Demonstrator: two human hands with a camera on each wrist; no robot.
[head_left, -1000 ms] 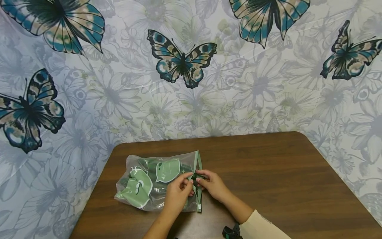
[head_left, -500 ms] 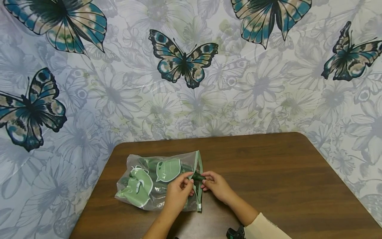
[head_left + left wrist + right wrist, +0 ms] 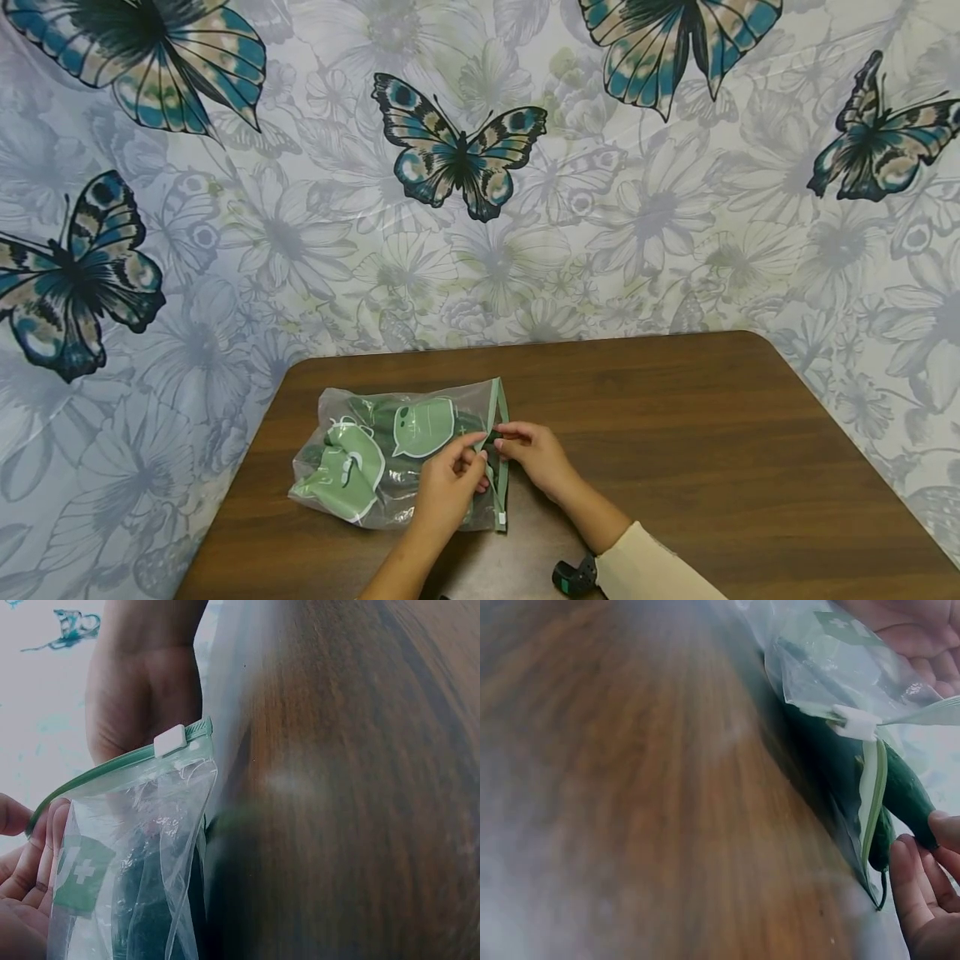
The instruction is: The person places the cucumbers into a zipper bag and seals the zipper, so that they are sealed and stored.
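Observation:
A clear slider zip bag [image 3: 408, 500] with green printed patches lies on its side at the table's left, its green-edged mouth facing right. My left hand [image 3: 446, 483] pinches the rim of the mouth. Dark green cucumbers show inside the bag in the right wrist view. At the open mouth my right hand [image 3: 540, 458] holds the end of one cucumber [image 3: 904, 786] between thumb and fingers. Beside it, a second one [image 3: 882, 840] with a thin stem sits in the opening. The white slider [image 3: 170, 740] is at one end of the zip.
The brown wooden table [image 3: 675, 433] stretches to the right of the bag, with its far edge against a butterfly-patterned cloth [image 3: 510, 275]. A small black device [image 3: 573, 577] is at the right wrist, near the sleeve [image 3: 652, 567].
My right hand first drew right, baring a cucumber end outside the mouth, then came back left against the rim. The left hand and the bag have stayed nearly still.

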